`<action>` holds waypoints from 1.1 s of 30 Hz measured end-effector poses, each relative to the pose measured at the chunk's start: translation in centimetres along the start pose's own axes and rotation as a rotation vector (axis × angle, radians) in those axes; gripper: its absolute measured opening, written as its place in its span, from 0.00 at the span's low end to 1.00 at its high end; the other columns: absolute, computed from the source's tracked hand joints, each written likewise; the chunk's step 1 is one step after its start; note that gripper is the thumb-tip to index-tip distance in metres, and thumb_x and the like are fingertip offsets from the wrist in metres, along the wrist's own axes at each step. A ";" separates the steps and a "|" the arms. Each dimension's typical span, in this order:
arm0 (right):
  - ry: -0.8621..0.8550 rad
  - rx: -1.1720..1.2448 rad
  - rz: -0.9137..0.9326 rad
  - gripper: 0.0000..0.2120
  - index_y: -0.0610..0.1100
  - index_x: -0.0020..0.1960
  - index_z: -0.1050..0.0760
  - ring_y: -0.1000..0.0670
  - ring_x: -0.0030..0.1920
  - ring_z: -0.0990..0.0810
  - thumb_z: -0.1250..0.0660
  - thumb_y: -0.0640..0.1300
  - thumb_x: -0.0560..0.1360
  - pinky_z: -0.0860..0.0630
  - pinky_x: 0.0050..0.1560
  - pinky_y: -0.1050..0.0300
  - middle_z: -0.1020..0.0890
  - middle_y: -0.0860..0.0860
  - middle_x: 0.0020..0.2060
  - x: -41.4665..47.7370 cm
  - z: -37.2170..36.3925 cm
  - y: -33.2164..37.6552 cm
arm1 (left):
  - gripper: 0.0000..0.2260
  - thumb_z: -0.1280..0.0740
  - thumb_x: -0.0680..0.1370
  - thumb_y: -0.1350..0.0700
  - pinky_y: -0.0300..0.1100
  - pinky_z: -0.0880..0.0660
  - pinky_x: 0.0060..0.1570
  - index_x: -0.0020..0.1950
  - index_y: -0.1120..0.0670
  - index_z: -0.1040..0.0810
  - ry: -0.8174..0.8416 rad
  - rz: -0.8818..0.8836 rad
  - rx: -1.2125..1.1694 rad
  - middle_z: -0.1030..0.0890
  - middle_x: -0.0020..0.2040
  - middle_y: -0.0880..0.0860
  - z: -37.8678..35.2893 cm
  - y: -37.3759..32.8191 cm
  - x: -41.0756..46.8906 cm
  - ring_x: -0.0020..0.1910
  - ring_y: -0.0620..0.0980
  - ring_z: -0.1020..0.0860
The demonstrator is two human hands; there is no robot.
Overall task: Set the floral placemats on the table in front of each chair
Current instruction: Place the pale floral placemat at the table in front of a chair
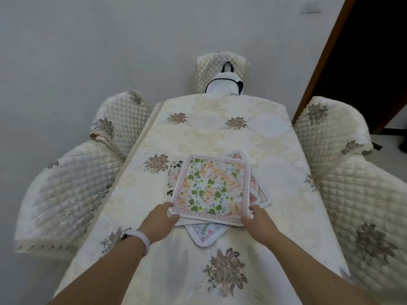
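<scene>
Stack of floral placemats (pixel 206 235) lies mid-counter, skewed, corners fanning out near, left and right. Top placemat (pixel 211 188) rests on stack. Left hand (pixel 161 219): grip clamped on top placemat's near-left corner. Right hand (pixel 256 219): grip clamped on its near-right corner. Counter (pixel 220 133) covered by cream flowered cloth. Quilted left chair (pixel 66 190), right chair (pixel 352 194), far chair (pixel 220 64). White bag (pixel 224 84) on far chair. White wristband (pixel 141 237) on left wrist.

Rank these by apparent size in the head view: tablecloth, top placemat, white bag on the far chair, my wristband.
1. tablecloth
2. top placemat
3. white bag and wristband: they look similar; the bag is far and the wristband near, so unranked.
</scene>
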State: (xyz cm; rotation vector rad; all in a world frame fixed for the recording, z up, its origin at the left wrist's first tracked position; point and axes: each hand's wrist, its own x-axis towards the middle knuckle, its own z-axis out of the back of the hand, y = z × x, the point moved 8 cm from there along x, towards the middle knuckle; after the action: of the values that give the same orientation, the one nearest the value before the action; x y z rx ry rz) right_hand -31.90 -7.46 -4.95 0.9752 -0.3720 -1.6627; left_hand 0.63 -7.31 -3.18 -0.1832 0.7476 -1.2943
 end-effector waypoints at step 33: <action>-0.184 0.421 -0.174 0.08 0.52 0.57 0.27 0.52 0.47 0.18 0.38 0.42 0.80 0.22 0.43 0.54 0.18 0.55 0.48 6.0 -0.3 -1.0 | 0.07 0.39 0.77 0.63 0.37 0.30 0.31 0.51 0.52 0.27 -0.108 0.193 -0.508 0.22 0.45 0.48 -2.8 0.1 8.7 0.41 0.45 0.24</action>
State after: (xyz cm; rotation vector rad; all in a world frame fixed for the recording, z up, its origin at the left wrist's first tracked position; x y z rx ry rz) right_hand -32.56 -12.52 -8.19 1.1899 -0.8042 -1.8805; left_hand -0.27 -14.49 -8.76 -0.5717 0.9663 -0.8861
